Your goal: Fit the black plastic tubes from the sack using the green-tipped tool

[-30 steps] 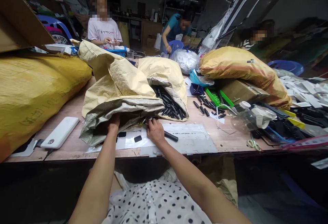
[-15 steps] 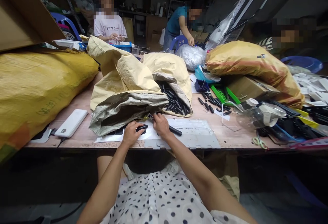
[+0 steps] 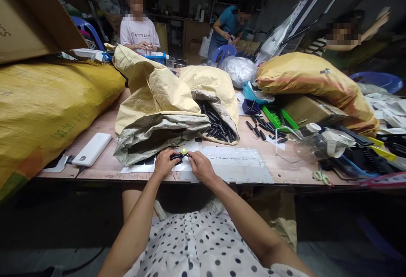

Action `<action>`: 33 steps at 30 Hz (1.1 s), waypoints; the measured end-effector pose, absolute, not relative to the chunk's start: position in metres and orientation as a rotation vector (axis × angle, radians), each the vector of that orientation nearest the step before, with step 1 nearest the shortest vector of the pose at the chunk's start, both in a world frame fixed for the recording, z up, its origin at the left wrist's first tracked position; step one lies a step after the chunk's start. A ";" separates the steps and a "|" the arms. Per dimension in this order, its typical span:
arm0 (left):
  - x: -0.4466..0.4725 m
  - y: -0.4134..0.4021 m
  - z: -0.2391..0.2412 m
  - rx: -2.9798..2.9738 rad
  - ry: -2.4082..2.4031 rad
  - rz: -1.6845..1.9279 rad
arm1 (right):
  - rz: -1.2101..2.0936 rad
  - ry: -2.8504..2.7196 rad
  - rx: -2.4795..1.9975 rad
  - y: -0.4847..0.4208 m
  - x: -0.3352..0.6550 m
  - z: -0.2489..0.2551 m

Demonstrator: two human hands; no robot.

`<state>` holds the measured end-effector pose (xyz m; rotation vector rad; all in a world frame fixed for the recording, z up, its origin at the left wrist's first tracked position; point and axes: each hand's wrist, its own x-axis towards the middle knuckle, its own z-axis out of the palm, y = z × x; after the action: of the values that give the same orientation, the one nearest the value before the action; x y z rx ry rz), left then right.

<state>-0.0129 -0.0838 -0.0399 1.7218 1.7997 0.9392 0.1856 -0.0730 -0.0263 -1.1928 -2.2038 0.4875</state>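
Note:
My left hand (image 3: 165,163) is closed around a slim black piece (image 3: 175,157) just above the table's front edge. My right hand (image 3: 202,167) pinches the end of a small dark part (image 3: 189,155) facing it, too small to name. Between the two sets of fingertips shows a round yellow-green thing (image 3: 184,151), its kind unclear. Below the hands lies a white sheet (image 3: 234,160) with a clear plate over it. Just behind the left hand gapes a cream sack (image 3: 158,95) with a grey lining; its inside is dark.
A second cream sack (image 3: 218,76) spills black tapered pieces (image 3: 217,124). More lie beside a green tray (image 3: 279,116). A white power bank (image 3: 92,149) and a yellow sack (image 3: 57,99) stand left. At right are a clear plastic jug (image 3: 330,141) and scissors (image 3: 322,177). Co-workers stand behind.
My right hand has turned and come down slightly; the black rod that stuck out beside it no longer shows. The yellow-green round thing now shows clearly. A co-worker at right has raised an arm.

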 end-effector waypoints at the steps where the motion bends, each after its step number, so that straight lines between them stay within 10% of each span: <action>1: -0.013 -0.084 -0.039 1.714 1.803 0.938 | 0.483 -2.206 -1.202 -0.073 0.185 -0.026; 33: -0.007 -0.085 -0.036 1.710 1.851 0.898 | 0.360 -2.337 -1.228 -0.082 0.170 -0.015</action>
<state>-0.0066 -0.0850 -0.0359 1.7102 1.8509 0.8981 0.1696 -0.0817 -0.0154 -1.2285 -2.3372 0.3600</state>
